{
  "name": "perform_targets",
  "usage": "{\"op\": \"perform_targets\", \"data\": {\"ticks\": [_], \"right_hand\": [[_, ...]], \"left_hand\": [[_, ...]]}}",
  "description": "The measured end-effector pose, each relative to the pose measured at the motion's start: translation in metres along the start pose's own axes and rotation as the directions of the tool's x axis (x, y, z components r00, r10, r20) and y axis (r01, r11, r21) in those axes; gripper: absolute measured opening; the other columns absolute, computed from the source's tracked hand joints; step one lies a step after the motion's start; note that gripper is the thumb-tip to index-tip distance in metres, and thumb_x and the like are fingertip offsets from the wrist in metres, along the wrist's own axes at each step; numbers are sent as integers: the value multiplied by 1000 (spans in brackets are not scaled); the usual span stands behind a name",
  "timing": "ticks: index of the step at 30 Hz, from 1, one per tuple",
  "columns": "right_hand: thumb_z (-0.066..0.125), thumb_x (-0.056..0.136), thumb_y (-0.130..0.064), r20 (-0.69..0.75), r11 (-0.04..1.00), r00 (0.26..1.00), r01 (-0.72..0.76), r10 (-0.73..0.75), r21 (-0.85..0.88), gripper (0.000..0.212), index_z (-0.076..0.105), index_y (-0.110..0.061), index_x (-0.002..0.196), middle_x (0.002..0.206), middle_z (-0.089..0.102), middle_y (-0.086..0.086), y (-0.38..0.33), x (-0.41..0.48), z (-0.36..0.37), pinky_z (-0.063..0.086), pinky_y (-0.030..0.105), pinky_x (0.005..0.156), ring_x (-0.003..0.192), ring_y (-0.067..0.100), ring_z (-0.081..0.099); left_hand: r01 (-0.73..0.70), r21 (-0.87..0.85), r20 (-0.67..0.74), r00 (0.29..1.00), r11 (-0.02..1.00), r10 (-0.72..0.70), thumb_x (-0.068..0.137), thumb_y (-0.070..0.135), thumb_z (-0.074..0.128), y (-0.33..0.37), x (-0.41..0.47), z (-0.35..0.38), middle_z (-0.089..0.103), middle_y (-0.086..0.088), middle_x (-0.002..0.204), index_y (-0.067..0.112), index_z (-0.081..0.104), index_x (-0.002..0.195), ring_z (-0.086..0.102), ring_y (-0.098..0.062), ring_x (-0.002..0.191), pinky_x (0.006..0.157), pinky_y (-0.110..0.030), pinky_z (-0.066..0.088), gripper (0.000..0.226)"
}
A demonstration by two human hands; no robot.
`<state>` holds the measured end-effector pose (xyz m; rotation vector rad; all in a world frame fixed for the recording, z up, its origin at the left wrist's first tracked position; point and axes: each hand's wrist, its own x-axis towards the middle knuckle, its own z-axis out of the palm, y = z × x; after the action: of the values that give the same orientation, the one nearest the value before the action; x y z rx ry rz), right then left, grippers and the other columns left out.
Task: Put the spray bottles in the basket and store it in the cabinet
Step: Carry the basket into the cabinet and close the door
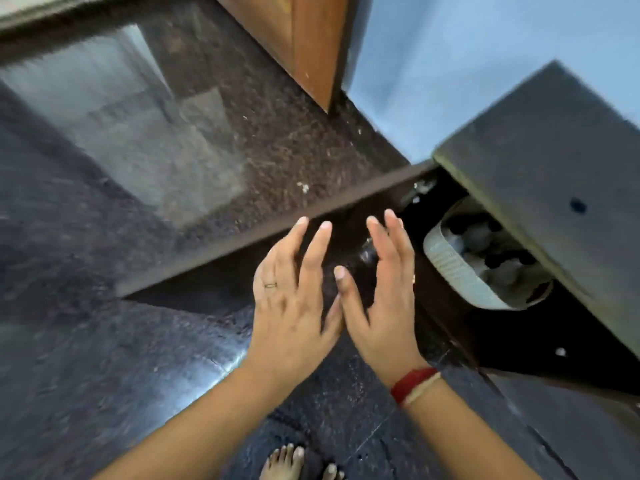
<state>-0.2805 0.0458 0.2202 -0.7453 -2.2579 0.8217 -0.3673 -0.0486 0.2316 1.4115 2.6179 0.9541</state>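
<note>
Fingers spread, my left hand [294, 299] and right hand [381, 299] hover empty side by side, thumbs touching, in front of the open cabinet door [263, 233]. Inside the cabinet [554, 161] sits the white basket [457, 271], blurred dark-topped bottles [485, 244] in it. My bare toes [287, 460] show on the dark floor [104, 341].

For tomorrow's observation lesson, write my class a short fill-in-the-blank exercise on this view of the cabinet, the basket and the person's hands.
1. The white basket sits ____ the dark cabinet.
2. The cabinet door stands ____.
3. A ring shows on the person's ____ hand.
4. The right hand has a ____ band at its wrist.

Missing words: inside; open; left; red
</note>
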Motion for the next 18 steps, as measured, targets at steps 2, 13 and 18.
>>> {"op": "perform_targets", "data": {"ticks": [2,13,18], "right_hand": [[51,95,-32,82,994,995,66,-59,-84,61,24,-22,148,157,21,6,-20,28,-4,19,40,120,149,22,14],[43,86,-65,405,926,914,135,20,-352,85,12,-23,153,163,9,8,1,69,46,2,50,118,149,30,6],[34,87,-68,401,877,915,159,42,-454,75,32,-25,148,156,32,2,3,64,57,0,51,118,148,26,16]], "left_hand": [[44,98,-44,998,994,-40,85,44,51,-11,17,-29,27,-14,151,19,18,147,28,-29,135,111,-42,20,74],[360,444,100,890,820,-445,84,74,16,-106,23,-43,17,-17,155,15,10,149,6,-36,144,105,-70,-2,87],[361,468,151,867,807,-475,83,76,14,-107,26,-44,54,-24,127,8,42,128,46,-42,122,104,-64,20,87]]}}
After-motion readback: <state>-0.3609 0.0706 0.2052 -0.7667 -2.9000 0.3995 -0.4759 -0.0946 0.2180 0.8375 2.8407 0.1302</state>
